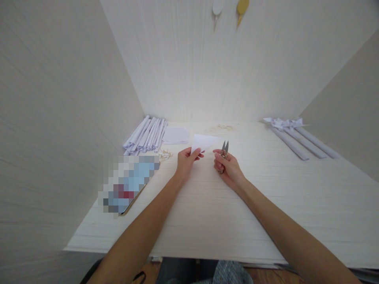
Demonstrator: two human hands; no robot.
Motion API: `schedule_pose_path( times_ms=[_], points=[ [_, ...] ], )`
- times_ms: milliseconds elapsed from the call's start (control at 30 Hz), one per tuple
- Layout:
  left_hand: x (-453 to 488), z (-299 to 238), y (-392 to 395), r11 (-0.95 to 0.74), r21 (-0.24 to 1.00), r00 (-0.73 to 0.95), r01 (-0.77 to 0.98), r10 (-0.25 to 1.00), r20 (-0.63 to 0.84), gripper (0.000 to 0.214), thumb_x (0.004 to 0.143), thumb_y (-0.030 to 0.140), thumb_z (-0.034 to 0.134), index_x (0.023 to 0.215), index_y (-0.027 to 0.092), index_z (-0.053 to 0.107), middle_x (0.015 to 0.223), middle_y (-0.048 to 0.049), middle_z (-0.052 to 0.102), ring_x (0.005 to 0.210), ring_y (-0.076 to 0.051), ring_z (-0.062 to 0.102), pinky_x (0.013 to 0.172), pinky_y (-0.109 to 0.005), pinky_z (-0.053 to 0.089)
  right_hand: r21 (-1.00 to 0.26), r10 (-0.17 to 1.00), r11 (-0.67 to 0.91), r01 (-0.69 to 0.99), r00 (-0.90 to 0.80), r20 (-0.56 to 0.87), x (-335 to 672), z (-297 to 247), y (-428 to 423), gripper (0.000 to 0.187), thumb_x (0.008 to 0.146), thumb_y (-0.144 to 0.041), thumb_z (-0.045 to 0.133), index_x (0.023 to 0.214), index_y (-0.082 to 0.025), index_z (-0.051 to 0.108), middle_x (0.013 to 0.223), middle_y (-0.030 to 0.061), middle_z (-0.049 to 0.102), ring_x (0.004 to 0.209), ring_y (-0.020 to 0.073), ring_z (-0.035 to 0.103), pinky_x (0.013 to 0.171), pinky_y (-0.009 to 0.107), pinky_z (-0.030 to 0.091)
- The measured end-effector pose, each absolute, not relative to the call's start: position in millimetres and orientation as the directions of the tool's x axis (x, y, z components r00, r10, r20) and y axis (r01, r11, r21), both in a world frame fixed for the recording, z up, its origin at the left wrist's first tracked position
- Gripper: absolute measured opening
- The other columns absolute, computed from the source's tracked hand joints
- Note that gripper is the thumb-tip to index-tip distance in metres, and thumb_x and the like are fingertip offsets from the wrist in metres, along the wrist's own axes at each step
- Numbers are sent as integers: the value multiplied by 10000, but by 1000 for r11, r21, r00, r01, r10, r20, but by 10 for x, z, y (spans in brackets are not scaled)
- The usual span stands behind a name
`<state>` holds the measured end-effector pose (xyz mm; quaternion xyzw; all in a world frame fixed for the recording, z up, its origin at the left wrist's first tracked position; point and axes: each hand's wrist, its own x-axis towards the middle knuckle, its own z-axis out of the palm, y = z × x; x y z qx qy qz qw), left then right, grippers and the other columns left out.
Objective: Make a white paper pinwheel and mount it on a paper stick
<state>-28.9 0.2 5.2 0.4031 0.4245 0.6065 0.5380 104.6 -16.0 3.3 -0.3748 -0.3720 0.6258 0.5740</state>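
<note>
A folded piece of white paper (203, 142), pointed toward the right, is pinched in my left hand (187, 159) above the middle of the table. My right hand (226, 167), just right of the paper, is wrapped round small thread snips (225, 148). The two blades point up and away from me, slightly apart. Paper and blades do not touch. Behind my left hand a flat stack of white paper sheets (175, 135) lies on the white table (189, 221).
Many rolled white paper tubes (145, 136) are piled at the back left. A pixelated phone-like device (132, 185) lies at the left, near a beaded chain (165, 154). Several paper sticks with folded tops (296, 136) lie at the back right. Walls enclose the table's back and sides.
</note>
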Motion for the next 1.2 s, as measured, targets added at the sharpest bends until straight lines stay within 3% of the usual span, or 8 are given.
schedule_pose_path(
  times_ms=[100,233,433,667,933,1200],
  points=[
    [-262,50,-38,-125,985,10,-123,992,127,159,625,309,648,586,157,671,547,-25,641,489,-92,514,519,-216,382,-850,999,-38,-525,-51,-13,1058,39,-139,345,570,-451,704,685,-199,497,413,-102,324,377,46,229,364,212,175],
    [-236,40,-76,-149,989,148,16,978,145,157,637,311,635,578,173,681,445,-3,592,446,-93,489,485,-210,365,-836,1000,1,-548,-14,10,1103,16,-100,436,607,-504,667,540,-205,356,414,-86,320,364,44,215,346,221,178],
    [-228,94,-99,-114,992,274,-61,953,126,305,573,431,674,716,162,690,590,-21,648,418,-70,465,417,-198,302,-819,999,-34,-573,-40,-13,1135,-3,-74,428,587,-446,704,502,-189,373,419,-74,352,371,34,241,349,210,195],
    [-255,131,-135,-117,992,332,-56,934,129,511,653,619,512,641,139,687,420,-17,532,379,-69,392,417,-216,280,-854,996,-54,-517,-87,-10,1133,28,-101,378,617,-431,678,533,-190,398,438,-73,363,381,41,253,358,215,205],
    [-239,105,-113,-48,989,334,-139,938,93,406,576,504,658,752,138,660,650,-54,666,423,-74,503,412,-201,322,-859,997,-59,-508,-77,-23,1121,66,-119,242,591,-376,677,636,-191,528,432,-78,379,386,49,256,368,219,189],
    [-206,80,-105,9,983,325,-181,944,51,378,487,332,750,783,138,615,605,-6,641,433,-65,519,408,-181,347,-848,996,-75,-525,-83,-37,1117,61,-123,281,563,-365,697,719,-180,555,451,-88,402,386,33,276,365,199,202]
  ],
)
